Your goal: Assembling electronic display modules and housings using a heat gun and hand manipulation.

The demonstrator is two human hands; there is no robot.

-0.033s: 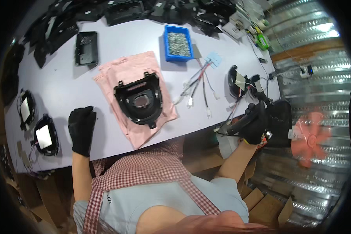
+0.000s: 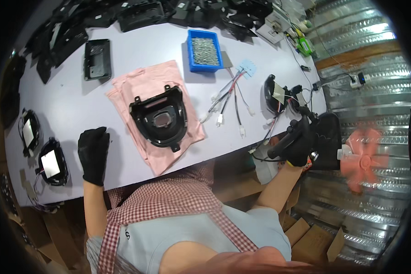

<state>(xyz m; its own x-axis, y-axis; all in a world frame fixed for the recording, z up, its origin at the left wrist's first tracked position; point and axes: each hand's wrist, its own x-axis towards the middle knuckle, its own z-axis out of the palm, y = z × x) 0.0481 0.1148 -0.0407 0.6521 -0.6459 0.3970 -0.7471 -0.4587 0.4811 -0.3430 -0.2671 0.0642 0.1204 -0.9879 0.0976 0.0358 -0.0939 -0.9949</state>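
Note:
My left hand point(image 2: 93, 156), in a black glove, rests on the table near its front edge with the fingers curled in. Whatever its palm may hold is hidden. Right of it, a glossy black curved housing point(image 2: 164, 134) with small mounting tabs lies on a folded pink cloth point(image 2: 153, 160). At the table's right edge my right hand point(image 2: 301, 153), also black-gloved, is closed around a dark, elongated tool-like thing point(image 2: 281, 148). Black on black, its exact kind is unclear. Just beyond that hand are two black oval parts with wires, the nearer one point(image 2: 270, 93) bearing a pale sheet.
A blue bin point(image 2: 205, 69) of small metal screws and a black tray point(image 2: 97, 59) stand farther back. Loose wire leads point(image 2: 228, 98) lie right of the cloth. Two black parts with white panels point(image 2: 50, 163) sit at left. Black housings point(image 2: 141, 16) line the far edge; an orange fan point(image 2: 364, 160) stands at right.
The view has shifted slightly, so the things on the table appear a little farther left. Both hands keep their poses, and nothing has been taken up or let go.

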